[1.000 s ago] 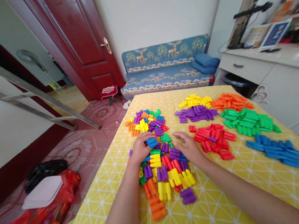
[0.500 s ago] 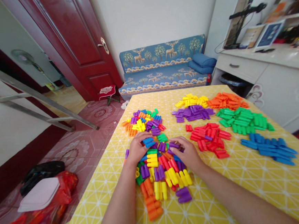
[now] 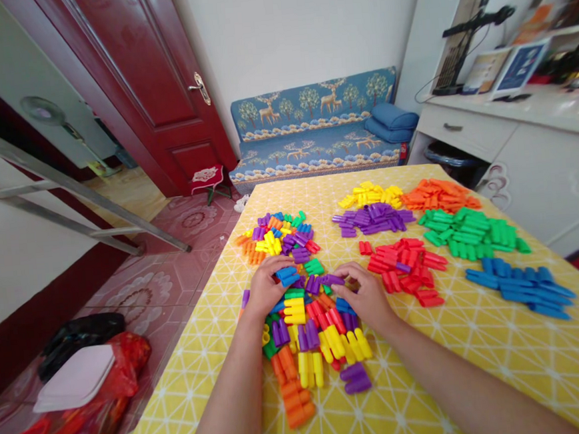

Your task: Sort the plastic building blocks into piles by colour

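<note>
A mixed heap of plastic toy blocks, shaped like joined round-ended tubes, lies in front of me. My left hand [image 3: 268,289] is closed on a blue block [image 3: 287,275] at the heap's left side. Across from it, my right hand [image 3: 366,296] has its thumb and forefinger at a purple block [image 3: 332,280], pinching its right end. Between and below the hands lie a yellow block [image 3: 295,311], red blocks [image 3: 322,313] and orange blocks [image 3: 298,403]. Apart from the heap, a purple block [image 3: 355,377] rests near my right forearm.
Sorted piles lie on the right of the yellow tablecloth [image 3: 408,395]: red [image 3: 408,261], purple [image 3: 374,220], yellow [image 3: 372,194], orange [image 3: 441,195], green [image 3: 471,233] and blue [image 3: 520,287]. One purple block lies on the red pile. Another mixed pile [image 3: 275,235] sits farther back.
The purple block at my right hand has turned and shows less of itself. My right fingers have shifted slightly to the right. My left hand stays with the blue block.
</note>
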Demonstrator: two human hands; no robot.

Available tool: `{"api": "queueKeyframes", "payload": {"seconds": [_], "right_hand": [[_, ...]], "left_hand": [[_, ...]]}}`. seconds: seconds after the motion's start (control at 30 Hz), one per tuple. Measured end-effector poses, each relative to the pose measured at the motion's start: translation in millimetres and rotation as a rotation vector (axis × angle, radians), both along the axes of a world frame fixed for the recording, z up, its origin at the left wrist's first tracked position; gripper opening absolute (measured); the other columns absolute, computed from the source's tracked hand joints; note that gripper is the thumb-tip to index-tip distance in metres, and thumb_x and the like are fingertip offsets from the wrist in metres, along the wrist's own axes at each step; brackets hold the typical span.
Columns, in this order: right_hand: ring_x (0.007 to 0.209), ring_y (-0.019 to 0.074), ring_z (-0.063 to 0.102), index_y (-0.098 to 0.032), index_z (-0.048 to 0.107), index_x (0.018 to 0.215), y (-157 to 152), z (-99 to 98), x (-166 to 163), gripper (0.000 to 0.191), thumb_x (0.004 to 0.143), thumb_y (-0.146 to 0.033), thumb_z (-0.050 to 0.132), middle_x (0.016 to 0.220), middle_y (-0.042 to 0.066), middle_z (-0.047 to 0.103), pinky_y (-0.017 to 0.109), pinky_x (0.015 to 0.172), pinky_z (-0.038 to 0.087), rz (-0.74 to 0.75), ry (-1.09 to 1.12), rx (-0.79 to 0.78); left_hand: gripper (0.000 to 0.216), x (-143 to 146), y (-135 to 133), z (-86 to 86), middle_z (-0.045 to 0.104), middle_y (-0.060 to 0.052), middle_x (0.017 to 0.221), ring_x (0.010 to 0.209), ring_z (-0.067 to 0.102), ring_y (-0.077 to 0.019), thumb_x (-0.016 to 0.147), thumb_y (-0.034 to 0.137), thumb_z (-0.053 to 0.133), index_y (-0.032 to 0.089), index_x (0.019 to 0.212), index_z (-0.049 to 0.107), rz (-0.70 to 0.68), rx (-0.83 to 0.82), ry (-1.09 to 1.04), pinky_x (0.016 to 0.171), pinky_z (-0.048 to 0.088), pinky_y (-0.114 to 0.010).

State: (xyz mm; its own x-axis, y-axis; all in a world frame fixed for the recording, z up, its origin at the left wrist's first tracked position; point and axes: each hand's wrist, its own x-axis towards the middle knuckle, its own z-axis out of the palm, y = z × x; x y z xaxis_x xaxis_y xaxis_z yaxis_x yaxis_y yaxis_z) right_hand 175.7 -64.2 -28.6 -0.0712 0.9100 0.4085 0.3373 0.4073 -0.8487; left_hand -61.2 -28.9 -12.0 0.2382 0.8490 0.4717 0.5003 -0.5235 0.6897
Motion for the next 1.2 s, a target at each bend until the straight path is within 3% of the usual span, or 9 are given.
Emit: {"api": "queueKeyframes", "payload": {"seconds": [0.13,0.3,0.43,1.2], "right_hand": [[0.084,0.0200,0.063,-0.021,0.065,0.090,-1,-2.7,0,0.014,0.076,-0.019,0.061,0.089,0.004,0.067,0.033,0.076,0.051,-0.054,0.012,-0.083],[0.069,0.0183,0.063,-0.021,0.062,0.095,1,-10.7,-1,0.020,0.077,-0.029,0.062,0.084,0.004,0.068,0.031,0.059,0.054,-0.077,0.197,-0.262],[0.068,0.0183,0.063,-0.021,0.062,0.094,2,-11.4,-1,0.022,0.075,-0.033,0.064,0.082,0.003,0.068,0.030,0.055,0.055,-0.055,0.294,-0.333],[0.066,0.0174,0.063,-0.020,0.066,0.092,6,-11.3,0,0.020,0.075,-0.029,0.063,0.077,0.003,0.069,0.029,0.058,0.052,-0.028,0.210,-0.304]], "left_hand": [[0.018,-1,0,-0.7,0.070,-0.007,0.106,0.104,0.062,-0.0228,0.077,0.026,0.072,0.022,0.094,0.073,-0.001,-0.004,0.004,0.097,0.048,-0.041],[0.018,-1,0,-0.6,0.070,-0.007,0.106,0.104,0.062,-0.0230,0.077,0.026,0.072,0.022,0.094,0.073,0.006,-0.001,0.007,0.097,0.048,-0.042],[0.019,-1,1,-1.3,0.070,-0.007,0.106,0.105,0.062,-0.0228,0.077,0.026,0.072,0.022,0.095,0.073,-0.003,0.004,0.008,0.096,0.048,-0.042],[0.018,-1,0,-0.8,0.070,-0.008,0.106,0.105,0.062,-0.0227,0.078,0.028,0.071,0.022,0.095,0.073,-0.013,0.002,0.010,0.097,0.048,-0.042]]}}
